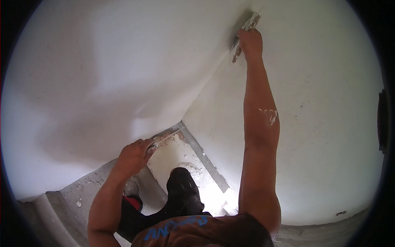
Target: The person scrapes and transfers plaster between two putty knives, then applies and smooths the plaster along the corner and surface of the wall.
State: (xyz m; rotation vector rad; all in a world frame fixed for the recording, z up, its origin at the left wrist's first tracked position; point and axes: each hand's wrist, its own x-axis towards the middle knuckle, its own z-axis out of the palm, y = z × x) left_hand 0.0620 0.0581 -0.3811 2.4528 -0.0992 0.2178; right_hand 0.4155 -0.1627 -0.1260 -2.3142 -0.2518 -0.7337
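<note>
High up at the inner corner, my right hand (251, 43) is closed around a plastering trowel (251, 21) smeared with plaster. The trowel lies against the wall at the corner line, its blade seen nearly edge-on. Lower and to the left, my left hand (135, 155) is closed on a thin flat-bladed tool (170, 135), which points right towards the foot of the corner. Its blade shows as a pale narrow line; my fingers cover the handle. White dried smears mark my right forearm.
White plastered walls, left (135, 53) and right (325, 123), meet at the corner. A grey strip (205, 162) edges the plaster-spattered floor (166, 158). My dark-clad knee (183, 185) is below. Grey concrete steps (53, 218) are at lower left; a dark fixture (382, 121) is at far right.
</note>
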